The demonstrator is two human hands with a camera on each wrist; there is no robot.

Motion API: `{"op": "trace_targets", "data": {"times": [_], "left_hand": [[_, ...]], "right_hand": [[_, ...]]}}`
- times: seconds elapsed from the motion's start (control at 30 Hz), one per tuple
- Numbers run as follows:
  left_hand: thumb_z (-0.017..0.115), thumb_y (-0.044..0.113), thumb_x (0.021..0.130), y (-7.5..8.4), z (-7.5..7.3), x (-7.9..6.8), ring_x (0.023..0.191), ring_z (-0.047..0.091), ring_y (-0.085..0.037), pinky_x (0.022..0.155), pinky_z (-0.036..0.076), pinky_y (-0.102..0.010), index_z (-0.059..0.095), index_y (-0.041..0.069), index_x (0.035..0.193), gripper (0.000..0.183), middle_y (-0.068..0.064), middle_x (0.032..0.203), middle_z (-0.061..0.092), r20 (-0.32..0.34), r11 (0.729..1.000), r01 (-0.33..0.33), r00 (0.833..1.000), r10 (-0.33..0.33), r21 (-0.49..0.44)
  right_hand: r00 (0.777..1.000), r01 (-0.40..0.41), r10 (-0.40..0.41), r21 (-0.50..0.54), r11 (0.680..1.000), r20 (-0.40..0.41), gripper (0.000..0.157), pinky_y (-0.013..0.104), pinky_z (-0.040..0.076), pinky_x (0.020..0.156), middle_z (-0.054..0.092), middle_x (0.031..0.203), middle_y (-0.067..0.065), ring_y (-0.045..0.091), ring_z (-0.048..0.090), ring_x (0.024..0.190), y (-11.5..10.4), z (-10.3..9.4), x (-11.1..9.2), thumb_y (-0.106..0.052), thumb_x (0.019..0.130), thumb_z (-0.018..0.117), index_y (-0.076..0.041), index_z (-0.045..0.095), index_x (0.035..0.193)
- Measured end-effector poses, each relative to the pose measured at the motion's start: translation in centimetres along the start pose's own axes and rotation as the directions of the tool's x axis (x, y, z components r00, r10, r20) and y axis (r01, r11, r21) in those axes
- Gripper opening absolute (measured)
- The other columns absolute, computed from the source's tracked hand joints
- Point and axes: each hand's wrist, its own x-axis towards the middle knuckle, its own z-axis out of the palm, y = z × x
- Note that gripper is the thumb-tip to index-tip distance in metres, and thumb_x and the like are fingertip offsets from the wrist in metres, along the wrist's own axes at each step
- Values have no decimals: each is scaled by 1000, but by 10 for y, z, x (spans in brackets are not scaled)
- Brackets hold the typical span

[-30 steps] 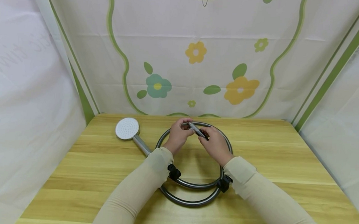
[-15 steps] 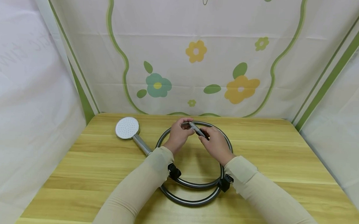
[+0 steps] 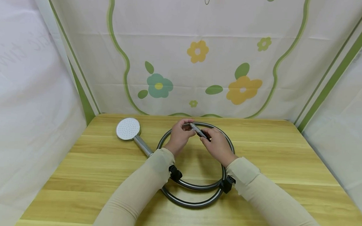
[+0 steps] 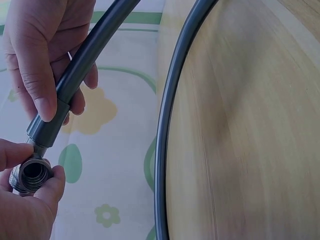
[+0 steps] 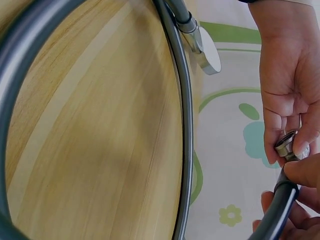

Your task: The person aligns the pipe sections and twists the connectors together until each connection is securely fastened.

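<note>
A dark grey shower hose (image 3: 194, 205) lies in loops on the table. In the head view both hands are raised over the far side of the loops, holding its free end. My left hand (image 3: 179, 136) pinches the silver threaded nut (image 4: 21, 181) between thumb and finger, its open mouth visible in the left wrist view. Just behind the nut, my right hand (image 3: 219, 146) grips the hose end, its thumb lying along the dark collar (image 4: 48, 125). A silver shower head (image 3: 128, 129) with a white face lies to the left, its handle meeting the hose near my left sleeve.
The wooden table (image 3: 288, 158) extends to both sides of the hose. A white fabric wall (image 3: 177, 59) printed with flowers rises behind its back edge, with more fabric walls at left and right. Hose loops pass beneath both wrists and the black wrist cameras (image 3: 175, 174).
</note>
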Motion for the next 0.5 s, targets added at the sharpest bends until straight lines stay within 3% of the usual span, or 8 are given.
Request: {"op": "trace_targets", "data": {"times": [0.13, 0.37, 0.5], "left_hand": [[64, -8, 87, 4, 0, -2, 112, 59, -25, 92, 51, -37, 59, 7, 126, 42, -14, 125, 59, 7, 1000, 15, 1000, -15, 6], [61, -10, 88, 26, 3, -19, 113, 57, -29, 92, 50, -37, 58, 2, 126, 40, -19, 125, 57, 10, 999, 6, 1000, -7, 34], [62, -9, 88, 15, 3, -11, 109, 59, -24, 91, 51, -36, 59, 6, 125, 40, -16, 124, 59, 6, 1000, -3, 1000, 3, 21]], "right_hand": [[1000, 0, 0, 16, 1000, 1, 31, 41, 52, 77, 62, 101, 10, 22, 60, 91, 1, 0, 0, -14, 93, 65, -3, 63, 122], [1000, 10, -10, 42, 999, 12, 25, 41, 53, 80, 63, 99, 7, 21, 59, 92, 4, -1, 3, -13, 94, 64, -5, 66, 118], [1000, 15, -15, 42, 999, 5, 27, 41, 54, 81, 64, 101, 8, 21, 60, 93, 4, -2, 3, -14, 94, 64, -4, 66, 118]]}}
